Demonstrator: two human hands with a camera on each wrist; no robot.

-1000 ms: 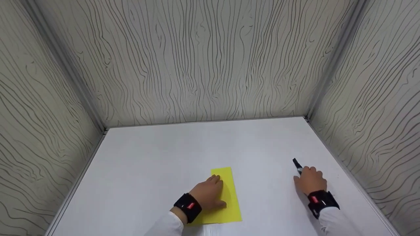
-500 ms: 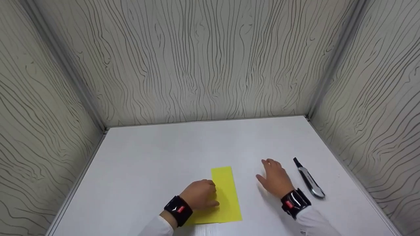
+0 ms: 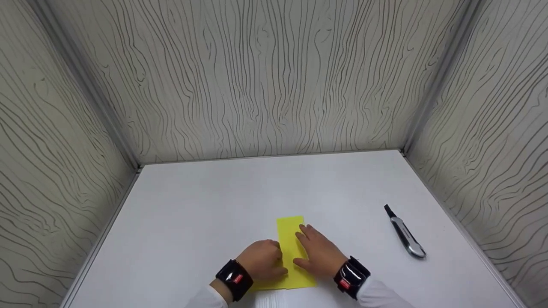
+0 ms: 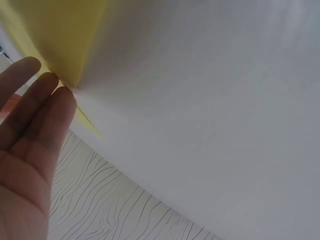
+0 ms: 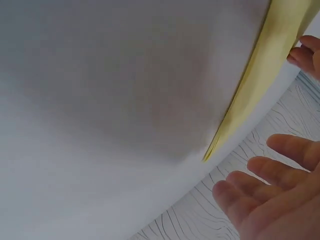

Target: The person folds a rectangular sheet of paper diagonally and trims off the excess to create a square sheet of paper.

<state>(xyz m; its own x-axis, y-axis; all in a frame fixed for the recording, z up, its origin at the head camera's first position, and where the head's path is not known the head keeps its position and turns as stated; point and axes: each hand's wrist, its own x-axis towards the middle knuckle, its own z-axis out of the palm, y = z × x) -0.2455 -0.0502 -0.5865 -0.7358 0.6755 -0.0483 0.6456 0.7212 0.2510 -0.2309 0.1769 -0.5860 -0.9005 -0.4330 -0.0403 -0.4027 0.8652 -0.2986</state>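
Observation:
Yellow paper [image 3: 290,229] lies flat on the white table in front of me, partly covered by both hands. Along its left side is my left hand [image 3: 259,259], fingers bent over the paper and thumb stretched across its lower part. The left wrist view shows those fingertips [image 4: 64,97] meeting the paper, the fingers fairly straight. My right hand [image 3: 322,255] hovers over or touches the paper's right edge, fingers spread; contact is hard to tell. In the right wrist view the relaxed fingers [image 5: 270,172] hold nothing, beside a yellow paper edge [image 5: 250,90].
A silver and black utility knife [image 3: 406,236] lies on the right of the white table [image 3: 205,201], its dark tip pointing away from me. Panels with a wood-grain pattern [image 3: 265,77] enclose the back and both sides.
My right hand has let go of the utility knife and moved left to the paper. My left hand has shifted slightly left and nearer to me, its fingers more bent.

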